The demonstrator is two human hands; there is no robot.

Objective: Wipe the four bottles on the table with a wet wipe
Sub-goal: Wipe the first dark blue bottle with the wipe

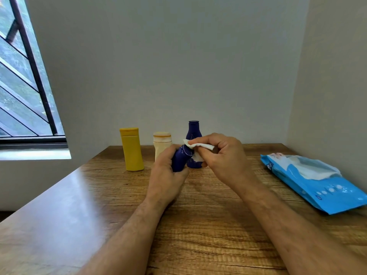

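Head view: the left hand (164, 171) grasps a small blue bottle (179, 159), tilted above the surface (198, 225). The right hand (218, 153) pinches a wipe (200, 146) against its top. Behind stand a yellow bottle (132, 149), a cream bottle (161, 143) and a tall blue bottle (193, 132).

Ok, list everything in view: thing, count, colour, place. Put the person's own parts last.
yellow bottle: one, yellow, upright at the back of the table, leftmost.
cream bottle: one, cream with a matching cap, upright right of the yellow one, partly behind the left hand.
standing blue bottle: one, dark blue, upright at the back, partly behind the hands.
held blue bottle: one, dark blue, tilted above the table.
wet wipe: one, white, against the held bottle's top.
wipes pack: one, light blue, lying at the table's right, a wipe showing.
table: one, brown wood.
window: one, dark bars, left.
left hand: grips the held bottle.
right hand: pinches the wipe.
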